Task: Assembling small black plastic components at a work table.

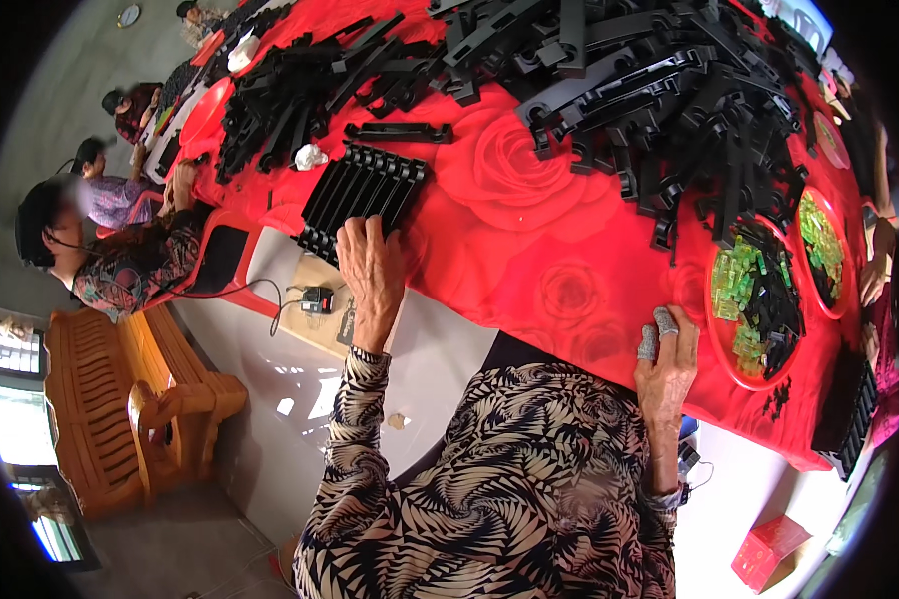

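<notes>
Slim black plastic strips (363, 192) lie side by side in a slanting block, upper left of centre.

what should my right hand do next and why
Perhaps reach into the nearer red bowl for a green piece: the right hand seems empty and is close beside it, while the left hand touches the row of black parts.

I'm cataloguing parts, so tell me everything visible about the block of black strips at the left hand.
The block of black strips looks like plastic: several long, narrow pieces side by side, with notched-looking ends. It sits on the red tablecloth near the edge, slanting away to the right. The left hand touches its near end.
</notes>
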Motion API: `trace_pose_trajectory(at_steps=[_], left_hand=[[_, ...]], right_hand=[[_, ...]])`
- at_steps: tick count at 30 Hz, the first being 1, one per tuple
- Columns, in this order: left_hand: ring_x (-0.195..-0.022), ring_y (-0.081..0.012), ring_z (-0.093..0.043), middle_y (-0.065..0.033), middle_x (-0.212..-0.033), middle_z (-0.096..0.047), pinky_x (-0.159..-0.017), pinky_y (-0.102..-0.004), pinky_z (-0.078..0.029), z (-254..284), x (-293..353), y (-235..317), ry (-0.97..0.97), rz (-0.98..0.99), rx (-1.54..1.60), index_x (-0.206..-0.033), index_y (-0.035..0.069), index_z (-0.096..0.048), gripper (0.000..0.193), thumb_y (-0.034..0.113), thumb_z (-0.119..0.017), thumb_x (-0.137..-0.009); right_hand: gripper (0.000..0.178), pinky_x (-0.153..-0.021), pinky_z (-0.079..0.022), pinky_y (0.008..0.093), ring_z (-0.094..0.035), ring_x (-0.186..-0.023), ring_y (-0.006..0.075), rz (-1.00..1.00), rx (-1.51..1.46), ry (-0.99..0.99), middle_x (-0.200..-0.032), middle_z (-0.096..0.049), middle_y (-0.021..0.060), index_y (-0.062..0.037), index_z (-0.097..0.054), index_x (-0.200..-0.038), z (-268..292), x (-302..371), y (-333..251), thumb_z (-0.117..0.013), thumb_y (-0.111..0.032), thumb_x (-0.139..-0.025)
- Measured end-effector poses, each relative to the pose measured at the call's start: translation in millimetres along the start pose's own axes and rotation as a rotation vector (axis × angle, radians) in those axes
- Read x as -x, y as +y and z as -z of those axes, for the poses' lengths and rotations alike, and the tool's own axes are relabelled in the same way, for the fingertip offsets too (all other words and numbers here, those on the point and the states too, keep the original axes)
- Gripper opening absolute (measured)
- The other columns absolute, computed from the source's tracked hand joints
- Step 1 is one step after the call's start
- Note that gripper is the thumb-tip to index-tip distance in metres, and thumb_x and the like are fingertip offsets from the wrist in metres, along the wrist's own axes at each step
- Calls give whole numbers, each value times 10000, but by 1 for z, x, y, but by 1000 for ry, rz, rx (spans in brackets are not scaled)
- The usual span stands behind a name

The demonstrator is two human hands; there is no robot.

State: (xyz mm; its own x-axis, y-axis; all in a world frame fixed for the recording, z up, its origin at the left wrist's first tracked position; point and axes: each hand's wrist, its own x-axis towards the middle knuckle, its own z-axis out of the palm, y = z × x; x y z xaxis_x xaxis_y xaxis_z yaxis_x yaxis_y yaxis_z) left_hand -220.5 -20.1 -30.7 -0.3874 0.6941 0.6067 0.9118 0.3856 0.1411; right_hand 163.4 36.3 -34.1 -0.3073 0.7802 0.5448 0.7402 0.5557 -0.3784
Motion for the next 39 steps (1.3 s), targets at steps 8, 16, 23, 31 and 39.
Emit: trace_pose_trajectory(at_steps=[8, 16, 23, 31, 39], left_hand=[[-988, -339, -517, -154, -1050, -533, -852, -439, -427, 7, -3, 10, -19, 0, 36, -1085, 30, -578, 362, 115, -729, -767], [-768, -287, -581, -168, -876, -597, -713, -384, -480, -7, -66, 78, -120, 38, 811, -1007, -36, -613, 293, 194, -716, -859], [-962, -374, -539, -179, -1004, -578, -817, -446, -452, -39, -210, 103, 260, -319, 389, -1069, 11, -577, 361, 234, -731, -831], [-1035, -390, -568, -195, -1081, -622, -875, -464, -467, -86, -254, 105, 42, -294, 315, -1150, 30, -579, 483, 208, -780, -749], [-987, -378, -551, -173, -1001, -589, -858, -467, -441, -102, -248, 107, 191, -360, 368, -1131, 30, -551, 386, 38, -676, -766]], right_hand=[[323, -827, -504, 488, -568, -972, 425, 9, -30, -20, -1154, -567, 236, 93, -604, -1047, 2, 2, 4, -629, 36, -730], [292, -815, -511, 479, -573, -962, 405, 15, 23, -29, -1140, -576, 211, 86, -616, -1014, 2, 3, 5, -645, -2, -737], [254, -831, -510, 464, -565, -987, 378, 33, 19, -37, -1115, -582, 209, 97, -618, -942, 4, 2, 5, -620, 13, -703], [250, -834, -504, 465, -560, -989, 379, 49, 25, -45, -1118, -576, 212, 92, -611, -915, 4, 5, 5, -606, 13, -678], [276, -827, -505, 460, -559, -995, 376, 47, 43, -68, -1126, -574, 206, 87, -618, -954, 6, 3, 4, -616, 6, -690]])
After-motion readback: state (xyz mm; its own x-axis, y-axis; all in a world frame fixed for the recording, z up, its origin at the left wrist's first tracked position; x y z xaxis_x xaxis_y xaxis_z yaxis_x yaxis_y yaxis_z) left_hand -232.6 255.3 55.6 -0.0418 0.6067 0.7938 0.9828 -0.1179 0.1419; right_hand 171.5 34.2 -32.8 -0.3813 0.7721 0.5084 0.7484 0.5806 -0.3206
